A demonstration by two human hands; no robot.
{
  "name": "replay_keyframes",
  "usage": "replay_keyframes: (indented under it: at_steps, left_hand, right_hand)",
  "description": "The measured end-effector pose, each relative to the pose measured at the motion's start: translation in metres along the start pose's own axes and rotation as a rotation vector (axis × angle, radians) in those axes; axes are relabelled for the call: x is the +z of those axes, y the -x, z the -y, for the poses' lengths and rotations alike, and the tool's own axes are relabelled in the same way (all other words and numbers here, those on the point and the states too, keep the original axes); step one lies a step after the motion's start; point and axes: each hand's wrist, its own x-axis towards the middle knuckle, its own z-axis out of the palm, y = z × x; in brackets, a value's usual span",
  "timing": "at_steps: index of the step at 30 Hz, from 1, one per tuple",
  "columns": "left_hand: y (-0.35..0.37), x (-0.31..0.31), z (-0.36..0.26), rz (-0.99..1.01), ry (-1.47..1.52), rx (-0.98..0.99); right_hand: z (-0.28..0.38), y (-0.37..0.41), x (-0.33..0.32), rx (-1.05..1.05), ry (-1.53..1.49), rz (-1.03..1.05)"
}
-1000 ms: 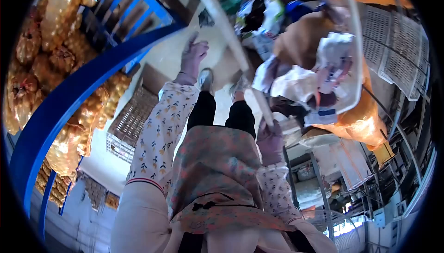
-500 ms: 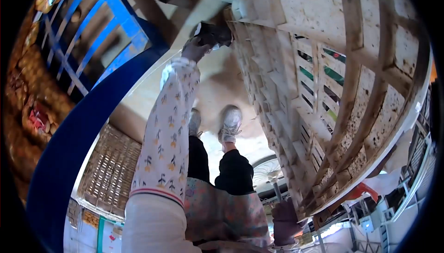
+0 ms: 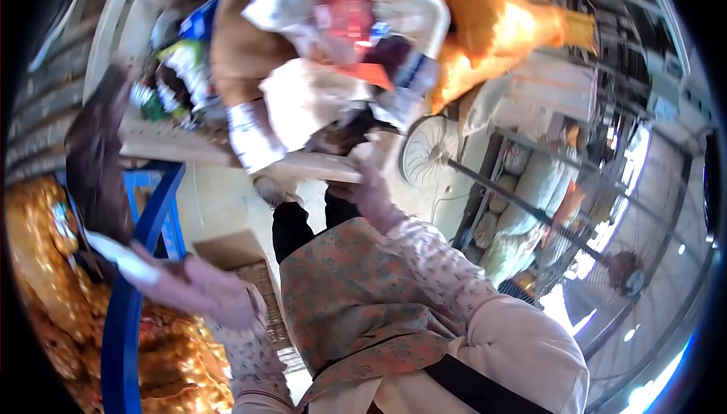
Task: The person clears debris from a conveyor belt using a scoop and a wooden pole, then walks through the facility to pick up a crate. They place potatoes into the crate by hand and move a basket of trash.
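Observation:
My left hand (image 3: pixel 216 293), blurred by motion, reaches out at the lower left, its fingers closed on a dark, limp item (image 3: pixel 98 156) with a pale strip at its lower end. That item hangs beside the blue frame bar (image 3: pixel 125 323). At the centre, my right hand (image 3: pixel 375 200) grips the near rim of a white crate (image 3: pixel 174 144). Inside the crate lie mixed wrappers, a brown bag (image 3: pixel 242 50), white plastic (image 3: pixel 303 99) and a red-pink piece (image 3: pixel 341 16).
An orange sack (image 3: pixel 492 28) stands behind the crate. A round fan-like base with a long pole (image 3: pixel 515 206) is to the right. Filled yellow-brown bags (image 3: pixel 45 262) lie at the left. A cardboard flap (image 3: pixel 227 249) and wicker basket sit below.
The crate has tipped from steeply upright on the right to show its contents in front of me. My left hand has come back toward the lower left. My right hand has moved up to the crate's rim.

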Motion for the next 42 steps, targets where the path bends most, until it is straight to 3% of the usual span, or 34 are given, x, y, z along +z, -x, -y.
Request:
replay_keyframes:
  at_steps: [1, 3, 5, 7, 9, 10, 12, 14, 15, 17, 21, 23, 26, 28, 30, 32, 33, 35, 37, 42]
  left_hand:
    - [-0.025, 0.011, -0.014, -0.046, 0.049, 0.145]
    - [-0.037, 0.047, -0.048, 0.133, 0.046, 0.362]
    - [-0.027, 0.099, -0.081, 0.451, 0.02, 0.228]
    - [0.002, 0.127, -0.089, 0.829, -0.077, 0.16]
    - [0.007, 0.134, -0.117, 0.648, 0.042, 0.174]
    - [0.018, 0.14, -0.125, 0.61, 0.042, 0.176]
    - [0.037, 0.155, -0.146, 0.643, 0.035, 0.118]
    - [0.043, 0.173, -0.144, 0.481, -0.03, 0.332]
    - [0.054, 0.174, -0.128, 0.466, -0.026, 0.309]
    - [0.071, 0.171, -0.102, 0.477, -0.057, 0.247]
    - [0.077, 0.172, -0.104, 0.616, -0.222, 0.194]
    - [0.082, 0.178, -0.102, 0.665, -0.261, 0.169]
    - [0.085, 0.179, -0.097, 0.712, -0.291, 0.13]
    - [0.088, 0.173, -0.095, 0.717, -0.296, 0.103]
    - [0.092, 0.163, -0.095, 0.711, -0.301, 0.071]
    - [0.096, 0.152, -0.094, 0.679, -0.316, 0.042]
    - [0.098, 0.151, -0.094, 0.669, -0.326, 0.028]
    - [0.082, 0.161, -0.113, 0.635, -0.298, 0.026]
    - [0.039, 0.173, -0.151, 0.566, -0.136, 0.037]
    - [0.033, 0.155, -0.156, 0.619, -0.069, -0.018]
  right_hand:
    - [0.003, 0.002, 0.002, 0.007, -0.002, 0.0]
    - [-0.014, -0.012, -0.022, 0.011, -0.066, 0.126]
    - [-0.018, -0.019, -0.031, 0.054, -0.045, 0.187]
    - [0.009, -0.01, -0.036, 0.23, 0.056, 0.259]
    - [-0.003, -0.052, -0.091, -0.094, 0.393, 0.908]
    - [0.001, -0.075, -0.122, -0.178, 0.466, 0.956]
    - [0.003, -0.146, -0.197, -0.254, 0.725, 0.625]
    - [0.003, -0.22, -0.271, -0.283, 1.061, 0.218]
    - [0.042, -0.226, -0.282, -0.015, 1.211, 0.025]
    - [0.031, -0.284, -0.34, 0.001, 1.258, -0.106]
    - [0.01, -0.389, -0.409, -0.003, 1.313, -0.243]
    - [-0.042, -0.461, -0.455, -0.197, 1.269, -0.269]
    - [-0.079, -0.498, -0.414, -0.124, 1.045, -0.125]
    - [-0.081, -0.486, -0.373, -0.186, 0.853, 0.015]
    - [-0.065, -0.448, -0.335, -0.422, 0.635, 0.213]
    - [-0.04, -0.381, -0.292, -0.824, 0.446, 0.526]
    - [-0.024, -0.337, -0.275, -0.922, 0.393, 0.676]
    - [0.037, -0.235, -0.248, -0.202, 0.181, 0.947]
    - [0.108, -0.155, -0.218, 0.816, -0.428, 1.036]
    - [0.192, 0.023, -0.122, 0.585, -0.336, 0.913]
